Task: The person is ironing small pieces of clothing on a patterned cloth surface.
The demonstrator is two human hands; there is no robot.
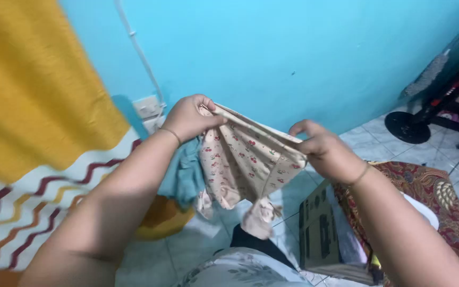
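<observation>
My left hand [188,118] and my right hand [322,150] hold up a small cream garment [240,165] printed with little red cherries. Each hand pinches one end of its top edge, stretched taut between them, and the rest hangs down in folds. A teal cloth [184,172] hangs behind it under my left wrist; I cannot tell whether my left hand also holds it. Thin bracelets circle both wrists.
A yellow curtain [33,85] with zigzag stripes hangs at left against the blue wall [293,48]. A cardboard box [320,228] and a red patterned cloth [436,196] lie on the tiled floor at right. A fan base [407,127] stands far right. A wall socket [147,107] sits behind my left hand.
</observation>
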